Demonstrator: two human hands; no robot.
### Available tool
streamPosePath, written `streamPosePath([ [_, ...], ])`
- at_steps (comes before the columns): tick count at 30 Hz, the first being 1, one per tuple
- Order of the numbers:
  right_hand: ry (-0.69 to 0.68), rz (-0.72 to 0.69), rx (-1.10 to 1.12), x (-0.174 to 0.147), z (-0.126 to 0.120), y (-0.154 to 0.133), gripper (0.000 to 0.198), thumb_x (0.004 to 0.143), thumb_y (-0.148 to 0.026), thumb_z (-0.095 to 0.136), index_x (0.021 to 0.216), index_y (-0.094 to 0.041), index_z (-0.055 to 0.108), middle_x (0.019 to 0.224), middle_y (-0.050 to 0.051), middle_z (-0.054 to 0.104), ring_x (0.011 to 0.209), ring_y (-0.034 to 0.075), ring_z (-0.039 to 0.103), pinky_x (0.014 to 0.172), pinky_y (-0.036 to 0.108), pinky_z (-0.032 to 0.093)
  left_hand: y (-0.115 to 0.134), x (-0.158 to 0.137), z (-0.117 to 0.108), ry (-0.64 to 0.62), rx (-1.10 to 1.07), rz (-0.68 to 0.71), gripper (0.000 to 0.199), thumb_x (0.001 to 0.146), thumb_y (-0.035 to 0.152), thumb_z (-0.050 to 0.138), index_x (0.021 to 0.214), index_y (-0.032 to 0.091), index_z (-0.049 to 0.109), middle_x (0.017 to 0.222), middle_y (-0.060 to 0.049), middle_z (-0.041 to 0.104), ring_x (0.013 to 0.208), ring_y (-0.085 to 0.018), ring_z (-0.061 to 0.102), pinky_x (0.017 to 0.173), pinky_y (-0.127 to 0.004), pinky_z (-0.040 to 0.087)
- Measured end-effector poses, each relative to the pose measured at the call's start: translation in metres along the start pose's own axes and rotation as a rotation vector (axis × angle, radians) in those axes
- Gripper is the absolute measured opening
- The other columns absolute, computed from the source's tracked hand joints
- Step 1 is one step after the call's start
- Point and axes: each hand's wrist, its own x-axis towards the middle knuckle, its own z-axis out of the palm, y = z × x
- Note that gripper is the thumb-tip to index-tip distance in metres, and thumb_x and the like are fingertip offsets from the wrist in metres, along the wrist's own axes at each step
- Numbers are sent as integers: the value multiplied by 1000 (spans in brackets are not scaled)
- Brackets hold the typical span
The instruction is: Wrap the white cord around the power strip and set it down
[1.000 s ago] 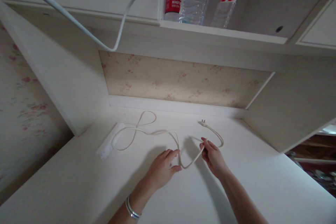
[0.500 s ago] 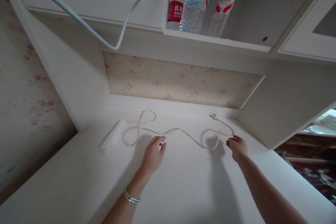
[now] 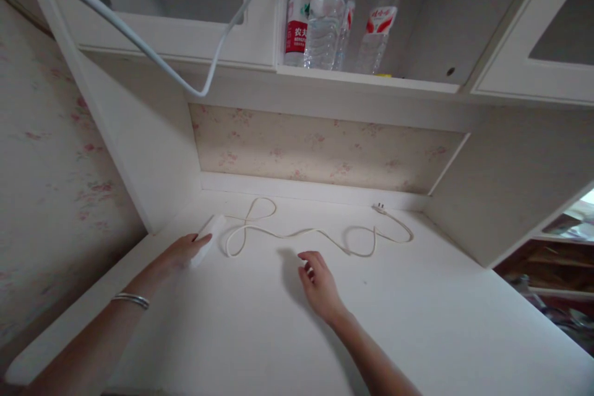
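Note:
My left hand is at the white power strip on the left of the desk, its fingers wrapped over the strip's near half. Part of the strip is hidden under that hand. From its far end a thin white cord runs in loose loops across the desk to a plug near the back right. Over the middle of the desk, just in front of the cord, hovers my right hand. Its fingers are loosely curved and apart, with nothing between them.
Above hangs a white cabinet whose open shelf holds several plastic bottles. A pale bent tube crosses the upper left, close to the camera. White side panels bound the desk. Shelves with clutter stand at the right.
My left hand has moved left from the middle of the desk onto the power strip. My right hand has left the cord's right end and moved to the middle.

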Motion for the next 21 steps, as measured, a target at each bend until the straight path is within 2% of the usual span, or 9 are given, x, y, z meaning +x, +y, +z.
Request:
streamPosePath([
  [2, -97, -83, -43, 4, 20, -20, 37, 86, -18, 43, 122, -25, 50, 123, 8, 50, 85, 15, 59, 77, 31, 53, 2, -7, 7, -86, -42, -9, 39, 72, 54, 53, 77, 17, 63, 75, -6, 68, 72, -26, 64, 58, -30, 46],
  [5, -232, -207, -174, 12, 41, -47, 52, 86, -20, 47, 136, -28, 37, 141, 8, 36, 100, 18, 57, 88, 35, 51, 9, -15, 19, -31, -75, -37, 42, 69, 44, 58, 99, 14, 62, 87, -9, 69, 76, -25, 65, 59, -28, 45],
  [7, -316, -262, -282, 17, 51, -60, 59, 86, -23, 49, 141, -30, 30, 150, 8, 25, 103, 19, 57, 88, 37, 51, 16, -19, 27, -17, -93, -15, 48, 68, 38, 60, 111, 16, 59, 96, -8, 69, 80, -23, 65, 62, -27, 46],
  [10, -387, -283, -462, 25, 61, -66, 65, 85, -28, 51, 143, -31, 23, 154, 9, 16, 103, 23, 58, 83, 40, 52, 31, -31, 38, -77, -193, 80, 53, 68, 34, 60, 119, 24, 57, 99, -2, 70, 83, -21, 65, 67, -25, 46],
  [12, -399, -275, -559, 29, 64, -64, 64, 85, -31, 51, 143, -31, 25, 151, 10, 25, 105, 26, 56, 82, 43, 52, 44, -40, 46, -138, -279, 117, 56, 66, 30, 61, 122, 27, 56, 97, 0, 70, 83, -20, 64, 67, -24, 47],
  [14, -397, -253, -618, 31, 63, -57, 59, 85, -32, 50, 141, -29, 29, 141, 9, 42, 105, 26, 55, 83, 43, 50, 57, -48, 55, -188, -366, 132, 60, 63, 26, 62, 123, 27, 56, 96, 1, 71, 81, -19, 64, 67, -23, 46],
  [16, -379, -218, -651, 30, 59, -48, 56, 85, -31, 49, 139, -28, 33, 130, 9, 52, 105, 25, 55, 85, 41, 48, 68, -53, 66, -214, -474, 116, 64, 59, 22, 64, 122, 24, 56, 96, 0, 70, 79, -19, 63, 65, -23, 46],
  [18, -344, -196, -686, 27, 49, -36, 55, 85, -30, 50, 138, -28, 36, 131, 9, 51, 108, 25, 52, 91, 43, 44, 74, -55, 77, -241, -576, 59, 59, 56, 20, 66, 115, 20, 60, 90, -2, 70, 74, -18, 62, 61, -23, 44],
  [21, -264, -168, -770, 24, 24, -11, 53, 86, -29, 49, 138, -30, 37, 140, 7, 44, 122, 27, 42, 104, 50, 28, 80, -55, 92, -319, -680, -42, 37, 54, 22, 66, 91, 15, 65, 70, -2, 66, 59, -16, 57, 51, -23, 39],
])
